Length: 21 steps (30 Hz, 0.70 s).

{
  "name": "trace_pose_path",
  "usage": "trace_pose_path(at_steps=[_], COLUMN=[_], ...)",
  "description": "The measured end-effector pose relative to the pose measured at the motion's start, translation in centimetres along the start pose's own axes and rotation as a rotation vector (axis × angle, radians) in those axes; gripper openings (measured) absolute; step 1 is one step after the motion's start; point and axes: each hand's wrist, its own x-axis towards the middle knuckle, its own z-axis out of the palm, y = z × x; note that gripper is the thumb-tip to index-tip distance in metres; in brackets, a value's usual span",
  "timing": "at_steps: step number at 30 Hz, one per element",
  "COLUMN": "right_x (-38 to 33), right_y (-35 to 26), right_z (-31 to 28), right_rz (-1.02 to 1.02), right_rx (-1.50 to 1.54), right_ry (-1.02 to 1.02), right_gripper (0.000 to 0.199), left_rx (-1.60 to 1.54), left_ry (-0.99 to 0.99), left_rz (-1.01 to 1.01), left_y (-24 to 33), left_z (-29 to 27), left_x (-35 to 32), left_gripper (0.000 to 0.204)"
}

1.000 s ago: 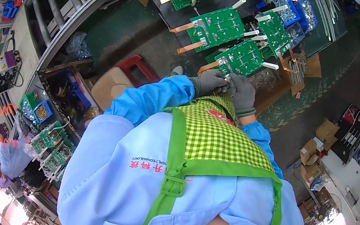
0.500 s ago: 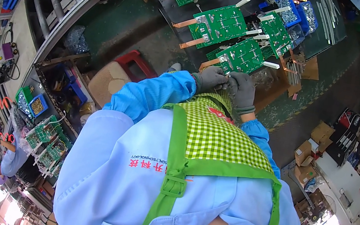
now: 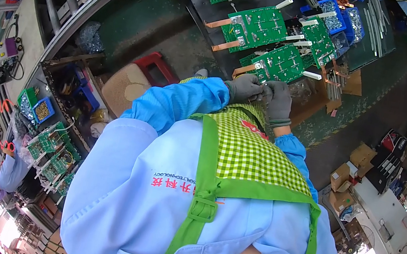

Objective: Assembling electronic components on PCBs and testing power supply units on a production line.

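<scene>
My left hand [image 3: 245, 88] and my right hand [image 3: 278, 102], both in grey gloves, meet in front of my chest at the near edge of the bench. Their fingers are pinched close together, fingertips nearly touching. Whatever lies between them is too small to make out. Just beyond them lies a green circuit board [image 3: 281, 63] with a copper strip [image 3: 244, 69] at its left end and pale strips at its right. Behind it are a second green circuit board [image 3: 259, 27] with two copper strips and a smaller green board [image 3: 318, 40] on the right.
Blue bins [image 3: 331, 16] of small metal parts stand at the bench's far right, beside long metal bars [image 3: 374, 26]. A red stool [image 3: 156, 68] and a tan seat [image 3: 126, 89] are at left. Cardboard boxes [image 3: 343, 173] sit at right; another person [image 3: 13, 174] is at far left.
The boards and bench have shifted slightly right in the view as my head moved. My hands stay together by the nearest board, fingers still pinched.
</scene>
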Motion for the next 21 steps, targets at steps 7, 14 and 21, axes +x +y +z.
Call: trace_pose_path(at_steps=[7,14,21], right_x=[0.2,0.3,-0.7], right_y=[0.4,1.3,0.8], right_z=[0.3,0.4,2.2], right_rz=[-0.069,-0.056,0.142], right_rx=[0.054,0.048,0.19], right_ry=[0.006,0.051,0.133], right_gripper=[0.013,0.014,0.019], left_rx=[0.035,0.115,0.063], left_ry=[0.047,-0.008,-0.092], left_rz=[0.006,-0.022,0.02], left_y=[-0.7,-0.2,-0.7], left_z=[0.1,-0.1,-0.7], left_x=[0.2,0.4,0.4], left_gripper=[0.022,0.025,0.018])
